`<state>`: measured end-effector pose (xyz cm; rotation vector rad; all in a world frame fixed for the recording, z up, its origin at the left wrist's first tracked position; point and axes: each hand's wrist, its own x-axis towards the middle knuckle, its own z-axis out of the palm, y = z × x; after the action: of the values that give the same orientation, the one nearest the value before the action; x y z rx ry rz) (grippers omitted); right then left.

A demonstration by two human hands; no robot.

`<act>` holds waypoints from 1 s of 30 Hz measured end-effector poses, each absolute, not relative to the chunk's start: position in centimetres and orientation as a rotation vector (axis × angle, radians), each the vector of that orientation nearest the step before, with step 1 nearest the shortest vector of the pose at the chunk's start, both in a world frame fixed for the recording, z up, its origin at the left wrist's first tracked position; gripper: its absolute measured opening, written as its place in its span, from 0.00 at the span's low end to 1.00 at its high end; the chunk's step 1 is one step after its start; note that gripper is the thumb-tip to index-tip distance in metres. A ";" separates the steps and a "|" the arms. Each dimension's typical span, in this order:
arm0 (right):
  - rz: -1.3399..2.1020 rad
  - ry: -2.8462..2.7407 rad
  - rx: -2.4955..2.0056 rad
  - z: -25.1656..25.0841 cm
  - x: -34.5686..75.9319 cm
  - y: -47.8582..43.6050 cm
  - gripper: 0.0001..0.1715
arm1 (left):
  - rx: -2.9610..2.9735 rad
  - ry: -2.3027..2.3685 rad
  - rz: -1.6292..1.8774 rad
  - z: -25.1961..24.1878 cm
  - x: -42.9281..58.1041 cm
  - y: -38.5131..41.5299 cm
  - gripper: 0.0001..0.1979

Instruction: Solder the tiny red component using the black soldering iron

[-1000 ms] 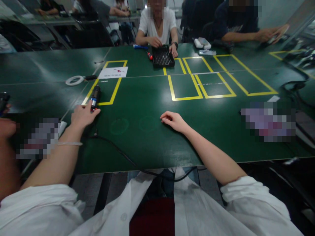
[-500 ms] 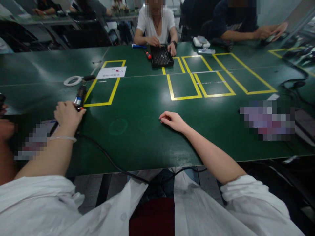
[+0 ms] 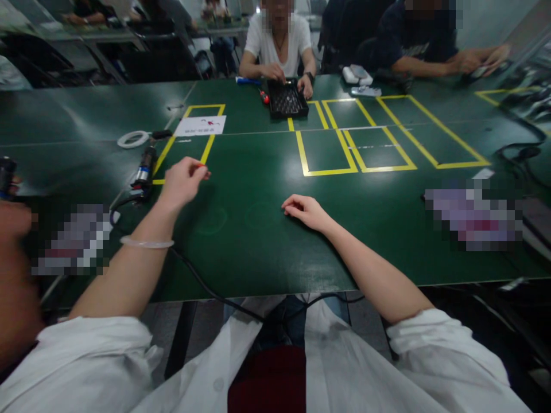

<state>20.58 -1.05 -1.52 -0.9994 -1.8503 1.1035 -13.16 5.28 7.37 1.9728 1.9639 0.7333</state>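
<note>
My left hand (image 3: pixel 183 180) is raised above the green table (image 3: pixel 253 252), closed in a pinch. A small orange-red piece (image 3: pixel 201 166) shows at its fingertips, mostly hidden by them, so its kind cannot be made out. Left of that hand lies a black cylindrical tool (image 3: pixel 146 165) with a blue and silver band, apart from the fingers. My right hand (image 3: pixel 306 210) rests on the tabletop with its fingers loosely curled together; nothing shows in it. Between the hands are faint drawn circles (image 3: pixel 209 221) on the surface.
Yellow tape outlines (image 3: pixel 329 172) mark the table, with a white printed sheet (image 3: pixel 200 125) on one and a white ring (image 3: pixel 133 139) nearby. Across the table, a person handles a black tray (image 3: pixel 287 103). A dark cable (image 3: pixel 202 287) crosses the front edge. Another person's arm (image 3: pixel 17 252) is at left.
My left hand has moved right, away from the black cylindrical tool, with the orange-red piece in its fingertips. My right hand has stayed in place on the table.
</note>
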 end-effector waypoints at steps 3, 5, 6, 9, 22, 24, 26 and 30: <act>1.181 -1.799 -0.986 -1.4 20.8 -1.0 0.12 | 1.902 1.350 0.783 6.8 -6.1 3.3 0.16; 1.242 -1.750 -0.963 -1.2 20.9 -1.0 0.14 | 1.841 1.109 0.725 5.9 -2.5 1.9 0.18; 1.273 -1.716 -0.943 -1.1 20.9 -1.0 0.15 | 1.819 1.031 0.705 5.3 -1.2 1.3 0.20; 1.367 -1.630 -0.852 -1.1 20.9 -1.0 0.18 | 1.732 0.867 0.663 3.0 0.7 0.4 0.27; 1.413 -1.535 -0.869 -1.5 20.5 -1.0 0.22 | 1.497 0.815 0.700 -0.1 0.5 0.7 0.24; 1.376 -1.533 -0.885 -1.5 20.6 -1.0 0.22 | 1.486 0.825 0.711 -0.3 0.5 0.9 0.21; 1.345 -1.544 -0.887 -1.5 20.6 -1.0 0.22 | 1.505 0.848 0.708 -0.1 0.5 0.9 0.19; 1.305 -1.576 -0.878 -1.5 20.6 -1.1 0.22 | 1.599 0.874 0.652 0.6 0.7 0.5 0.19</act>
<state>20.55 -1.07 -1.53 -0.8776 -1.5764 1.3054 0.69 0.48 0.63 1.5990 0.8740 0.6520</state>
